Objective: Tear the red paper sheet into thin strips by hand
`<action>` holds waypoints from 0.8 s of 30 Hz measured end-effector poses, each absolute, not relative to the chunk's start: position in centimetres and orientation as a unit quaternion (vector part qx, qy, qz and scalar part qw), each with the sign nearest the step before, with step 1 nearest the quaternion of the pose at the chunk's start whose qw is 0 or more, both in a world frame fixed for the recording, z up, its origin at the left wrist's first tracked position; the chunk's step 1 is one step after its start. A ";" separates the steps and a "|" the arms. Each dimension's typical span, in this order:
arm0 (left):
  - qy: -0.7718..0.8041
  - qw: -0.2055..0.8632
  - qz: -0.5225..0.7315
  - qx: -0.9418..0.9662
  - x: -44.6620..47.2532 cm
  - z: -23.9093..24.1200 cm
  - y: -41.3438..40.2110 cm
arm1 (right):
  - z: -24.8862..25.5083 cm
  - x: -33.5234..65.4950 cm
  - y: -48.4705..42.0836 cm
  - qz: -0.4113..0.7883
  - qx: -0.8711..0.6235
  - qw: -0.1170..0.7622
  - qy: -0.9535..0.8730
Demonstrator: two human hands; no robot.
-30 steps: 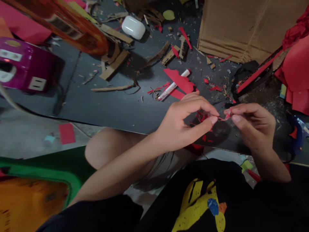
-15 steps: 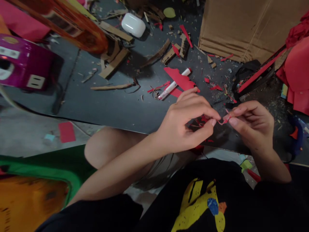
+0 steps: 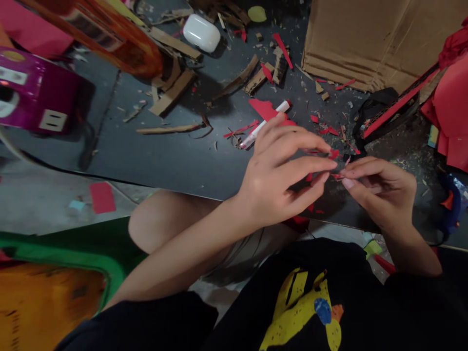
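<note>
My right hand (image 3: 387, 192) pinches a small scrap of red paper (image 3: 337, 176) between thumb and forefinger, above the front edge of the dark table. Facing it, my left hand (image 3: 280, 173) is open, its thumb and forefinger apart and their tips close to the scrap. Whether a left fingertip touches it I cannot tell. Another red bit shows beside the left middle fingertip. Behind my left hand lie a torn red paper piece (image 3: 261, 107) and a white marker pen (image 3: 259, 127), both partly hidden by the fingers.
Cardboard strips (image 3: 173, 92) and red scraps litter the table (image 3: 120, 161). A white earbud case (image 3: 202, 33), an orange bottle (image 3: 120, 41) and a purple socket box (image 3: 36, 92) stand left. At right are a cardboard sheet (image 3: 351, 44), red paper (image 3: 455, 107) and a blue tool (image 3: 453, 204).
My left thumb and forefinger have parted from their pinch at the red scrap, and the left fingers have spread. My right hand keeps its pinch, nearly in the same place.
</note>
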State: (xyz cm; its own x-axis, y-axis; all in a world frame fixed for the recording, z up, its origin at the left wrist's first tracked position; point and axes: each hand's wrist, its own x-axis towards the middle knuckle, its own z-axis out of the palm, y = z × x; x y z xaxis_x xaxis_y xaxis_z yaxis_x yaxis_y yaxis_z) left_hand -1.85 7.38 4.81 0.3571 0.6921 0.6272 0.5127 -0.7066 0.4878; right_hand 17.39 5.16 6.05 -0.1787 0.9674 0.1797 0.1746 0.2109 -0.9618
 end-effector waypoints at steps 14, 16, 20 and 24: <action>0.300 -0.021 0.447 0.842 -1.5 4.2 7.4 | 6.1 17.4 4.2 0.380 -0.495 0.444 -0.643; 0.287 -0.046 0.459 0.839 -1.5 4.0 7.5 | 6.0 17.4 4.2 0.387 -0.497 0.443 -0.638; 0.263 -0.019 0.502 0.823 -1.6 3.6 7.7 | 6.1 17.5 4.3 0.413 -0.483 0.449 -0.629; 0.260 0.076 0.501 0.822 -1.8 3.8 7.7 | 6.1 17.4 4.5 0.434 -0.469 0.456 -0.619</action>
